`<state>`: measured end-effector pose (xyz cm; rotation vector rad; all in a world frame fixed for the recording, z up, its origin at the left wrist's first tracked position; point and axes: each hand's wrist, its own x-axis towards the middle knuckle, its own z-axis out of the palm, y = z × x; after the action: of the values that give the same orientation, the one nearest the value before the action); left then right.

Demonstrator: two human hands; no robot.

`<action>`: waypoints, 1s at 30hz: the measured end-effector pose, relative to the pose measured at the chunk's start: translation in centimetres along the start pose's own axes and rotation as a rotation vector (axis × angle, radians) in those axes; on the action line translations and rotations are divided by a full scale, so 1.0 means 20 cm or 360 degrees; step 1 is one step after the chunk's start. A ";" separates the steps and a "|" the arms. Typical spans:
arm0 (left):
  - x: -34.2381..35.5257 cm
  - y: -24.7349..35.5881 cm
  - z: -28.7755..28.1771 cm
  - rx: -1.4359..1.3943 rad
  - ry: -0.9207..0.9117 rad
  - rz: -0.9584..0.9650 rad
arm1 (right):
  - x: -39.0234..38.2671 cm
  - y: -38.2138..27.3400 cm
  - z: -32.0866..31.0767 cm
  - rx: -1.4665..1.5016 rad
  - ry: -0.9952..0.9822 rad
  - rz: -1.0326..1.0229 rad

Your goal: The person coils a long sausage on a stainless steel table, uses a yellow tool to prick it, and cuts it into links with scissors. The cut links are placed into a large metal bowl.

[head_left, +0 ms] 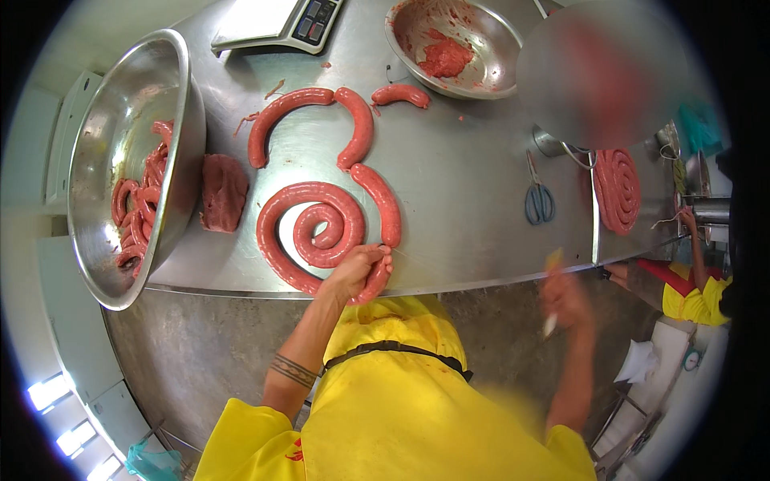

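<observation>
My L hand (365,268), the nearer, pinches the near end of a sausage link (380,204) running fwd. on tbl. (473,200), coil (351,220) to its L; R hand (565,301) farther R, blurred, grip unclear.

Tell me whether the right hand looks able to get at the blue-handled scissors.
Likely yes: the scissors lie beyond the right hand with nothing visible blocking, though it seems to hold something pale, too blurred to identify.

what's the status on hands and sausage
Left hand gripping sausage chain, partly coiled on table. Right hand blurred, grip unclear. Scissors lying apart, not in the way.
</observation>
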<state>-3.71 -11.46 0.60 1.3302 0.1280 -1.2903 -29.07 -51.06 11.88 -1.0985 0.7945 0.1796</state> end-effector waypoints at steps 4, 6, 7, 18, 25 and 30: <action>-0.08 0.01 0.12 0.0696 0.0551 0.0534 | 0.11 0.51 0.56 -0.0557 -0.0399 0.0620; -0.11 0.01 0.16 0.0938 0.0662 0.0721 | 0.29 0.51 0.90 -0.0990 -0.0176 -0.0110; -0.11 0.02 0.16 0.1235 0.0834 0.1036 | 0.38 0.44 1.04 -0.1248 0.0003 -0.0410; 0.01 -0.12 0.06 0.0291 0.0570 0.0954 | 0.35 0.02 1.43 -0.1967 -0.0167 -0.1536; 0.09 -0.11 0.14 0.1549 0.0968 0.0528 | -0.07 -0.50 0.48 0.0721 -0.0122 -0.0968; 0.04 -0.03 0.03 -0.0082 0.0518 0.0616 | -0.03 0.44 0.24 -0.0733 -0.0144 0.0765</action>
<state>-4.19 -12.34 -0.18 1.4302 0.1209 -0.7376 -31.70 -42.69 6.91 -1.3003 0.9521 0.8449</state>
